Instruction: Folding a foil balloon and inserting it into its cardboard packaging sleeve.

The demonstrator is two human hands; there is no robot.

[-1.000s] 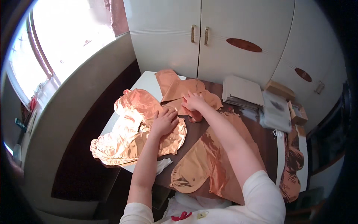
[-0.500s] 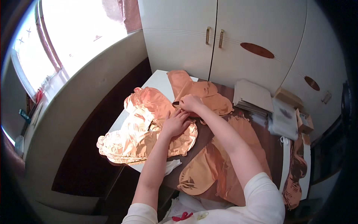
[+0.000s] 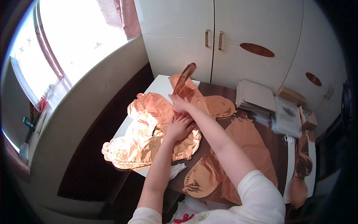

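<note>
Several flat rose-gold foil balloons lie over the table. My right hand (image 3: pixel 180 104) is closed at the base of a raised foil balloon flap (image 3: pixel 185 79), which stands up toward the cupboard; the exact grip is partly hidden. Just nearer, my left hand (image 3: pixel 181 127) lies with fingers spread on the foil, pressing it against the tabletop. A crumpled, shiny foil balloon (image 3: pixel 130 149) spreads to the left in bright sunlight. Under and beside my right forearm rests a larger foil balloon (image 3: pixel 251 145).
Far right holds a stack of pale flat packs (image 3: pixel 255 96), a clear plastic bag (image 3: pixel 288 117) and a small cardboard box (image 3: pixel 308 118). Another foil balloon (image 3: pixel 297 190) hangs at the right edge. White cupboard doors (image 3: pixel 179 56) stand behind; a windowed wall (image 3: pixel 100 82) runs along the left.
A foil flap now stands up beyond my right hand, which has shifted slightly left. My left hand stays on the foil. The whole view has shifted a little.
</note>
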